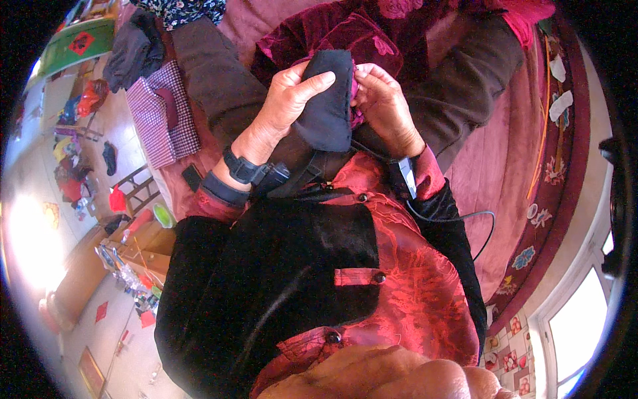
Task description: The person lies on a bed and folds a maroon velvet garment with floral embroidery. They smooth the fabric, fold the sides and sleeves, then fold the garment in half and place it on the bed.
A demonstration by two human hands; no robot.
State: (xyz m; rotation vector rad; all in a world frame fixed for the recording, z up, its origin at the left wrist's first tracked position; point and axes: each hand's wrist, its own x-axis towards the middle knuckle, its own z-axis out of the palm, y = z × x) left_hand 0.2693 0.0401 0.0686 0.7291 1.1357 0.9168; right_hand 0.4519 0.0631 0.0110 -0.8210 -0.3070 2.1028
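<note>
Upright over my lap is a flat, dark, elongated piece with a rounded lower end, like a shoe sole (327, 106). My left hand (287, 100) grips it from the left, thumb pressed across its face and the other fingers hidden behind. Along its right edge shows magenta knitted-looking material (357, 113), apparently joined to it. My right hand (384, 100) is at that edge with its fingers pinched together; anything small between the fingertips cannot be made out. Past the hands, a dark magenta velvety cloth (319, 36) is spread between my legs.
I sit on a pink covering (495, 173) with my legs apart. Folded checked cloth (163, 113) lies by my left leg, near a small black object (191, 176). A dark cable (493, 226) loops from my right sleeve. Cluttered furniture (149, 246) and floor lie farther left; a window (578, 319) is at right.
</note>
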